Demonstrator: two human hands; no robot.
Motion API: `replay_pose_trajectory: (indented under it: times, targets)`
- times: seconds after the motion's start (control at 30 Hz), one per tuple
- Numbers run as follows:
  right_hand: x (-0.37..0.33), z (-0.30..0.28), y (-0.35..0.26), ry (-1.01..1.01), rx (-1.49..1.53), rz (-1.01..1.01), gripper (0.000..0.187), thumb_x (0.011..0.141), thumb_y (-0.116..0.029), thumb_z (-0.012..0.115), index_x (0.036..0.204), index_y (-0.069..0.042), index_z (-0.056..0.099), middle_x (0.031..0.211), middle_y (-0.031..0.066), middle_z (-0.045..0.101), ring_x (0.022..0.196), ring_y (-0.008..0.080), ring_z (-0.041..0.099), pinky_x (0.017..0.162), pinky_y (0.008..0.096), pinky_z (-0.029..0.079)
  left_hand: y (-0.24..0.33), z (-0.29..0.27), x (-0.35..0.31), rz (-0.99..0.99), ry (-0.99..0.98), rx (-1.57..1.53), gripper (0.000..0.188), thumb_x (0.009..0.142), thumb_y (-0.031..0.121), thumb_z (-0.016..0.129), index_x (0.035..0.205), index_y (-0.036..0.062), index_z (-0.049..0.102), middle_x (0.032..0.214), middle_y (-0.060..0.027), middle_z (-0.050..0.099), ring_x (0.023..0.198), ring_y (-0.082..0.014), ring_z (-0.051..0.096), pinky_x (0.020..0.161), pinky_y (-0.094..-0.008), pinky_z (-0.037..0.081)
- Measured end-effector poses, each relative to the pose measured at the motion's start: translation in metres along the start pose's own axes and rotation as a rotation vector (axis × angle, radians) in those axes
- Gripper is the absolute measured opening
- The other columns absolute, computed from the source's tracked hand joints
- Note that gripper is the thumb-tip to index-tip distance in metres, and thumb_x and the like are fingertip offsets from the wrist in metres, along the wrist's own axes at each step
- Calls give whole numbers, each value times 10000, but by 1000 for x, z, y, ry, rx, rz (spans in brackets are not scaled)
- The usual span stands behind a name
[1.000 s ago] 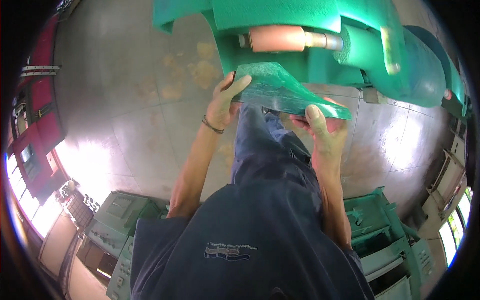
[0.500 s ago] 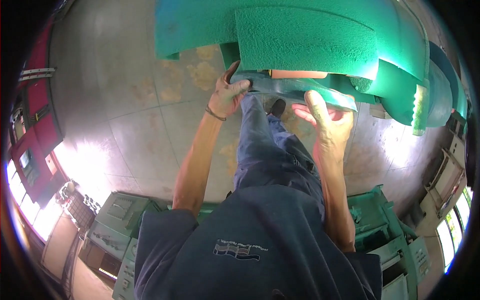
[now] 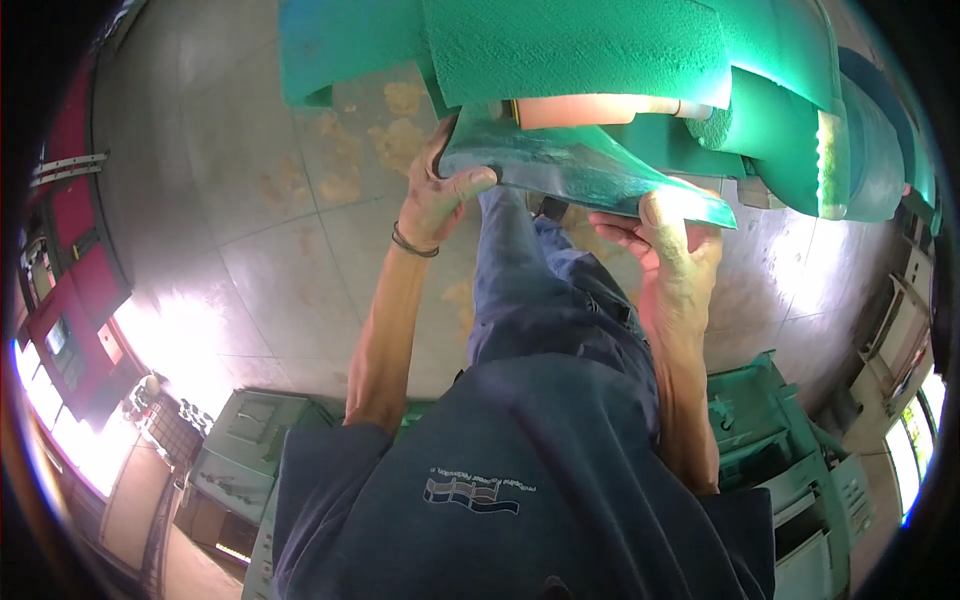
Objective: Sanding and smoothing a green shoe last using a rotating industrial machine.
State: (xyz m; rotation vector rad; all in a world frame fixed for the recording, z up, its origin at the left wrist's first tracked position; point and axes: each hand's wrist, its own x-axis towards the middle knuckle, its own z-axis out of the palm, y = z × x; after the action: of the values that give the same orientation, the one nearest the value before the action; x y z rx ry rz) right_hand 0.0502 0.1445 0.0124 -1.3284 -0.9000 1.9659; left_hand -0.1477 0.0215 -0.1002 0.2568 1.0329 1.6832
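Observation:
A thin, glossy bluish-green sheet (image 3: 575,170) stretches between my hands, and its far edge runs up beneath a green machine. My left hand (image 3: 440,195) grips the sheet's left end, thumb on top and fingers behind it. At the right end my right hand (image 3: 675,240) pinches the edge between thumb and fingers, its palm turned up. Just beyond the sheet, a pale orange roller (image 3: 590,110) shows under a rough-textured green covering (image 3: 580,55). Where the sheet's far edge ends is hidden under that covering.
Smooth rounded green parts (image 3: 780,125) extend to the right of the roller. Green metal cabinets (image 3: 235,440) stand behind me on the left, with another green machine (image 3: 750,420) on the right. The tiled floor (image 3: 280,260) has brownish stains.
The sheet is drawn out further from the machine and more of its surface shows. My hands have spread slightly apart, the right one moving right and nearer me. Both keep their hold.

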Motion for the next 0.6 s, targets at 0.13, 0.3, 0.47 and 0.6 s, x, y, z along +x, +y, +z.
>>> replay_pose_trajectory:
  times: [0.13, 0.3, 0.47, 0.6]
  targets:
    - [-13, -5, 2, 14, -19, -5, 479, 842, -69, 758, 1180, 9, 428, 1072, 203, 643, 823, 297, 711, 737, 441, 621, 4, 3, -15, -3, 24, 50, 845, 738, 85, 863, 1437, -55, 410, 1310, -78, 571, 1186, -200, 556, 1011, -341, 459]
    - [-19, -11, 11, 3, 22, 0, 496, 860, -99, 746, 1203, 11, 404, 1095, 215, 624, 871, 333, 708, 745, 452, 617, 10, 7, -20, 46, 42, 147, 848, 727, 86, 870, 1422, -77, 412, 1257, -107, 606, 1142, -205, 589, 999, -348, 471]
    - [21, -8, 29, -59, 81, 82, 519, 872, -102, 735, 1229, 12, 376, 1069, 227, 625, 858, 366, 712, 725, 456, 613, 12, -14, 0, -44, 178, 226, 863, 703, 74, 882, 1411, -86, 416, 1231, -119, 621, 1123, -198, 602, 976, -350, 488]
    - [16, -7, 32, -97, 134, 60, 515, 876, -119, 730, 1240, -7, 384, 1066, 217, 631, 850, 372, 712, 766, 474, 606, 19, -7, -2, 79, 113, 273, 817, 699, 104, 893, 1372, -62, 461, 1178, -98, 633, 1089, -181, 609, 956, -341, 495]
